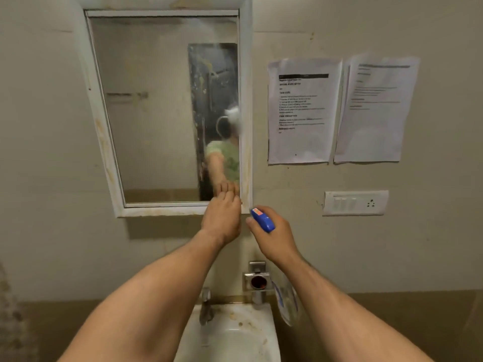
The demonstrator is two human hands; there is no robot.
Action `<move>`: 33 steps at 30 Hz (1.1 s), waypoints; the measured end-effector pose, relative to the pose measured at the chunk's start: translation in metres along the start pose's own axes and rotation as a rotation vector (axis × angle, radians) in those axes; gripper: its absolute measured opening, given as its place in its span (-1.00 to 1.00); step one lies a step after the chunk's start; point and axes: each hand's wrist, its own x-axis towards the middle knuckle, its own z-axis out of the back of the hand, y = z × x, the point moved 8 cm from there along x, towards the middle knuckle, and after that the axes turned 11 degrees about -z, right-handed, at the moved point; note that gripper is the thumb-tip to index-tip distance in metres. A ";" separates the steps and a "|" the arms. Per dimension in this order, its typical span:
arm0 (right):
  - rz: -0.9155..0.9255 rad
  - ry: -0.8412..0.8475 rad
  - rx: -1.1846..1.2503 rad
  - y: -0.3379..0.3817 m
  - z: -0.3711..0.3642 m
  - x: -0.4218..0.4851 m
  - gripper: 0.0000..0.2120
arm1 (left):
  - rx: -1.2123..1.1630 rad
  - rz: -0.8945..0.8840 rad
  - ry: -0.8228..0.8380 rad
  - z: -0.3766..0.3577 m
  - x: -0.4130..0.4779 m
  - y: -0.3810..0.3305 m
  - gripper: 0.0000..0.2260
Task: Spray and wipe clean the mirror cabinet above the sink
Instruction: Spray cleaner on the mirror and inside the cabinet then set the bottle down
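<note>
Right hand (274,239) grips the blue spray bottle (262,220) just below the lower right corner of the mirror cabinet (167,210), where the left hand (222,220) sets bent fingers on the frame, though I cannot tell whether they grip it.

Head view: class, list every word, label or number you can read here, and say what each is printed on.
"INITIAL SCENE SETUP": heading on the left sheet.
"TASK DESCRIPTION": lower heading, same sheet, barely legible.
"REQUIRED PROPS": same sheet, barely legible.
Its body lines: too small to read.
The right sheet: too blurred to read.
Label on the spray bottle: unreadable.
</note>
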 end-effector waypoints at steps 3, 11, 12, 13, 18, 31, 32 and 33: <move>-0.026 0.077 0.092 -0.006 0.010 -0.002 -0.90 | -0.088 0.098 -0.052 0.017 -0.005 -0.006 -0.65; -0.006 0.191 0.193 0.018 0.003 -0.025 -0.86 | 0.025 0.117 -0.209 0.078 -0.098 -0.017 -0.72; 0.022 0.220 0.204 0.032 -0.005 -0.032 -0.86 | 0.057 0.164 -0.219 0.088 -0.115 -0.013 -0.70; 0.054 0.232 0.220 0.044 -0.010 -0.035 -0.87 | 0.085 0.207 -0.212 0.095 -0.125 -0.010 -0.66; 0.118 0.329 0.307 0.106 -0.051 -0.056 -0.88 | 0.236 0.427 -0.274 0.157 -0.183 0.030 -0.66; 0.154 0.442 0.469 0.218 -0.133 -0.078 -0.91 | 0.439 0.728 -0.082 0.219 -0.279 0.136 -0.71; 0.163 0.449 0.467 0.226 -0.139 -0.075 -0.92 | 0.459 0.749 -0.073 0.221 -0.282 0.144 -0.69; 0.162 0.455 0.464 0.231 -0.144 -0.072 -0.93 | 0.487 0.772 -0.069 0.223 -0.284 0.150 -0.67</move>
